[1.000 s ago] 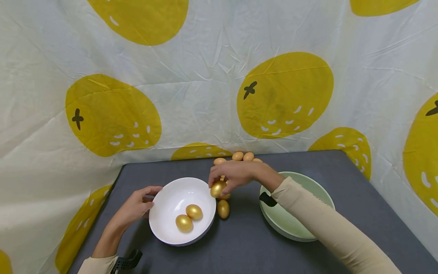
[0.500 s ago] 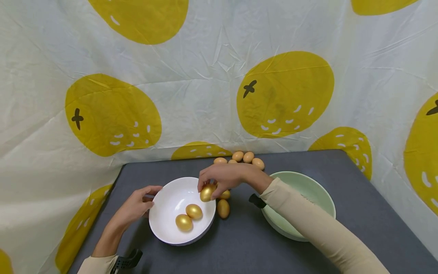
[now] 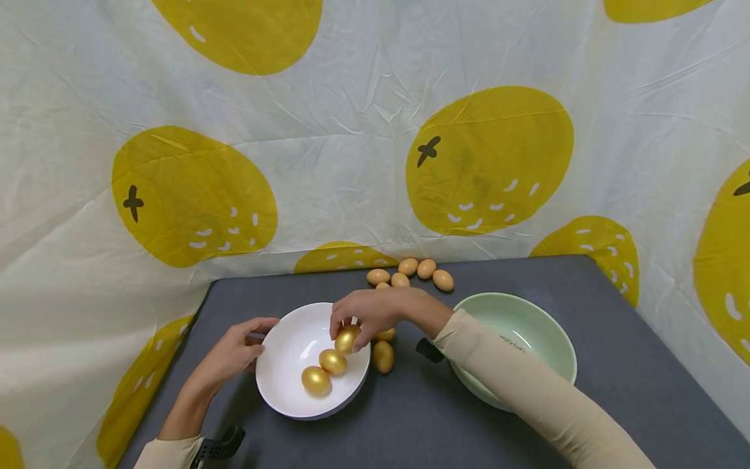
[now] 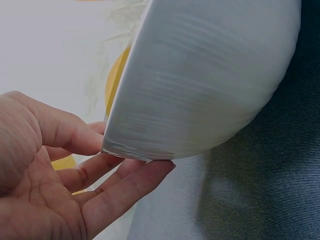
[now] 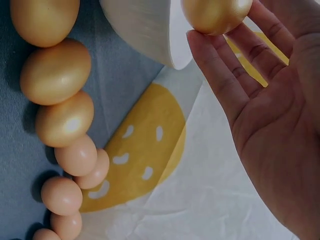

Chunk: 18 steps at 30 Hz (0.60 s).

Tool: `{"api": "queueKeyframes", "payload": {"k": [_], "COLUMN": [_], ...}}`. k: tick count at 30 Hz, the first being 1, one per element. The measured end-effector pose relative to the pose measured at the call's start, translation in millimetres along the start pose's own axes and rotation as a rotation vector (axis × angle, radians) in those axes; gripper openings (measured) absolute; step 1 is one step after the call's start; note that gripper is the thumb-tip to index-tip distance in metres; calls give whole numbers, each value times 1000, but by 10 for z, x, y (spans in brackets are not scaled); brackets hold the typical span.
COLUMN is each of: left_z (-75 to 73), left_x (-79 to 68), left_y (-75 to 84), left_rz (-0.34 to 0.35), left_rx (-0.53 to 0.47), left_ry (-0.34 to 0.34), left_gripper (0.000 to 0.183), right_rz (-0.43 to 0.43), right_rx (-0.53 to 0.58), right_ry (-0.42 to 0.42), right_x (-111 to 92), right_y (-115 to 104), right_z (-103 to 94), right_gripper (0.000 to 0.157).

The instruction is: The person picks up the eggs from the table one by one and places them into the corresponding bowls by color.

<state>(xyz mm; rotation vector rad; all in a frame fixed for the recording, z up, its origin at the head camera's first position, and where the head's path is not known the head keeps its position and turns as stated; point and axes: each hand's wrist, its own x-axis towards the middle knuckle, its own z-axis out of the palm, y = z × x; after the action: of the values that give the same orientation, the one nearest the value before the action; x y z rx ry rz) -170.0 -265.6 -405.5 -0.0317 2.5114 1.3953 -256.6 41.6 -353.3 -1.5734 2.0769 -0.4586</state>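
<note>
My right hand (image 3: 372, 312) pinches a golden egg (image 3: 347, 339) between thumb and fingers, over the right side of a white bowl (image 3: 287, 391). Inside the bowl, two more golden eggs (image 3: 316, 381) lie side by side, one just below the held egg in the head view. With thumb and fingertips my left hand (image 4: 75, 165) grips the bowl's left rim. Close to the bowl's right side, a golden egg (image 3: 383, 357) rests on the table; the right wrist view shows others (image 5: 56, 71) in line with it, partly covered by the right hand in the head view.
Several brown eggs (image 3: 443, 280) lie at the table's back edge. A pale green bowl (image 3: 504, 303) stands to the right, partly behind the right sleeve. The dark grey table (image 3: 404, 430) meets a white cloth (image 3: 340, 195) printed with yellow fruit.
My right hand has carried the golden egg left, from beside the white bowl to over its inside, and lowered it slightly. The left hand keeps its place on the rim.
</note>
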Motion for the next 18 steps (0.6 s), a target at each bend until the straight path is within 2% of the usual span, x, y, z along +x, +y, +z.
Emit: {"api": "queueKeyframes", "payload": {"k": [18], "left_z": [-34], "left_x": [14], "left_y": [22], "left_rz": [-12], "left_rx": [-10], "left_ry": [-10], "left_gripper": [53], "right_rz": [2], "right_rx": [-132], "right_ry": [-76], "right_x": [230], "right_y": [-19], "right_z": [123], "right_gripper": [33]}}
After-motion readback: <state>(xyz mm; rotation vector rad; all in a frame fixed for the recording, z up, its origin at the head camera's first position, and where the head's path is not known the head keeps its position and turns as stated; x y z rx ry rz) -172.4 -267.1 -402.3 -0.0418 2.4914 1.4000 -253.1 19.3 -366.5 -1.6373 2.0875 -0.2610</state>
